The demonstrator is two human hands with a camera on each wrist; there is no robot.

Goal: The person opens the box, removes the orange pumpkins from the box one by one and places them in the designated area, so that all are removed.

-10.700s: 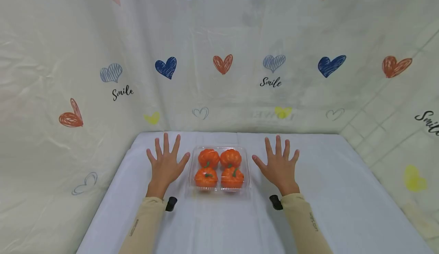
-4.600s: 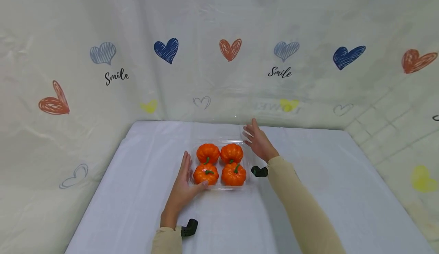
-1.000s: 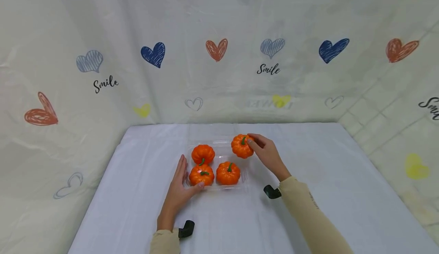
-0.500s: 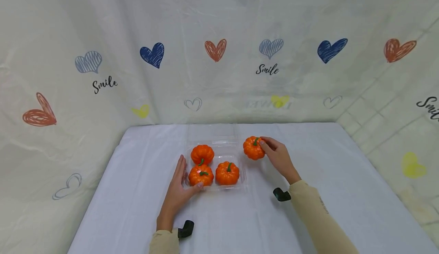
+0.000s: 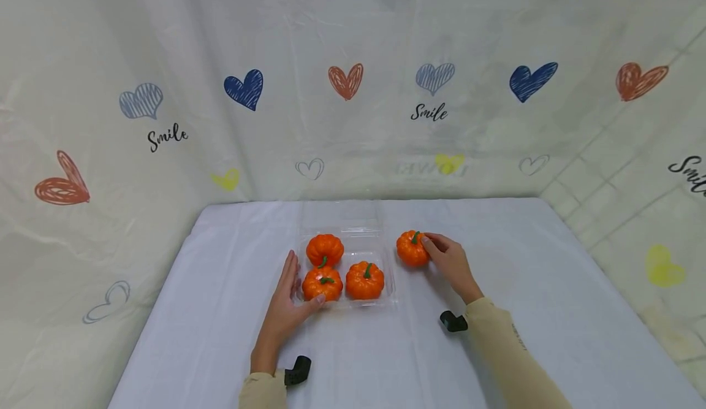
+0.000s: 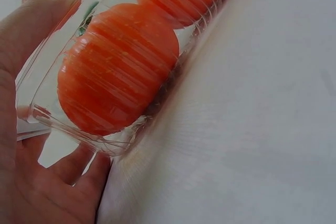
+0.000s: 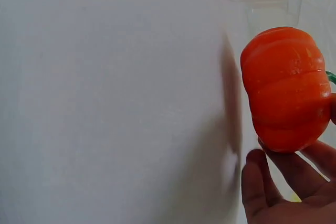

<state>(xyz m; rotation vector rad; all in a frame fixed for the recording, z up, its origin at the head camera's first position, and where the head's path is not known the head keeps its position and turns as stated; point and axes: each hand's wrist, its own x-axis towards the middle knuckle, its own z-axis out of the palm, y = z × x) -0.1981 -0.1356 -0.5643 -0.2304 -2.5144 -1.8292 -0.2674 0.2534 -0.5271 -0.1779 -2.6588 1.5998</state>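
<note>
In the head view, a clear plastic container (image 5: 361,254) stands on the table with its lid (image 5: 339,216) folded back. Three small orange pumpkins with green stems lie inside: back left (image 5: 325,249), front left (image 5: 322,284) and front right (image 5: 364,281); the back right spot is bare. My left hand (image 5: 282,314) holds the container's front left corner, thumb over the front rim, fingers along the left wall. Right of the container, my right hand (image 5: 452,266) grips another pumpkin (image 5: 410,249) between thumb and fingers. In the right wrist view this pumpkin (image 7: 286,90) is low over the table; contact cannot be told.
A white cloth covers the table (image 5: 529,323). Behind it and at the sides hangs a pale curtain (image 5: 380,29) printed with hearts and "Smile". A black wrist-worn piece is on each arm, left (image 5: 298,370) and right (image 5: 453,321).
The lid, down at first, has been folded back. My right hand has taken the back right pumpkin out, moved it rightward, then lowered it. My left hand has come to the container and stayed.
</note>
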